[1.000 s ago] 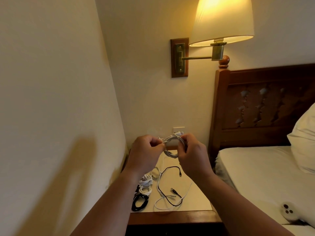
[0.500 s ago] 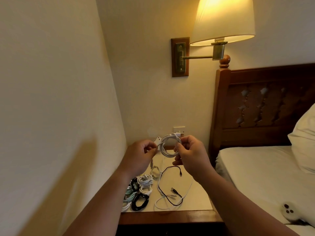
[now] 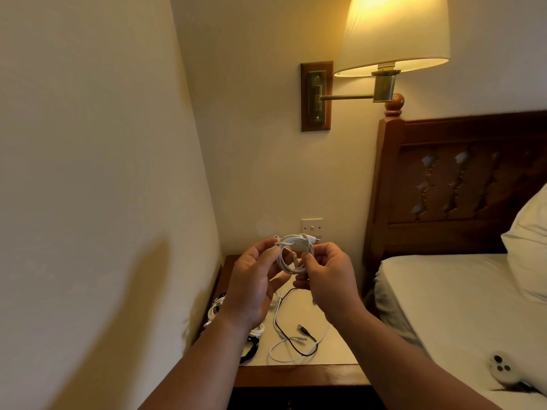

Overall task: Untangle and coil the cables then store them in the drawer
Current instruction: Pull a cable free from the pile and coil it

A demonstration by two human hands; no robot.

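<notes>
Hands, left [image 3: 251, 285] and right [image 3: 328, 279], pinch coiled white cable [image 3: 291, 253] (above nightstand [image 3: 302, 377])

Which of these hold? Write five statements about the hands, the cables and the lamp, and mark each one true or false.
1. Both hands hold one white coiled cable above the nightstand. True.
2. The wall lamp is switched off. False: its shade glows, so it is lit.
3. A black cable lies loose and uncoiled on the nightstand. True.
4. The left hand lies flat on the pillow. False: it grips the left side of the coil, while the right hand grips the right side.
5. More coiled cables lie along the nightstand's left edge. True.
</notes>
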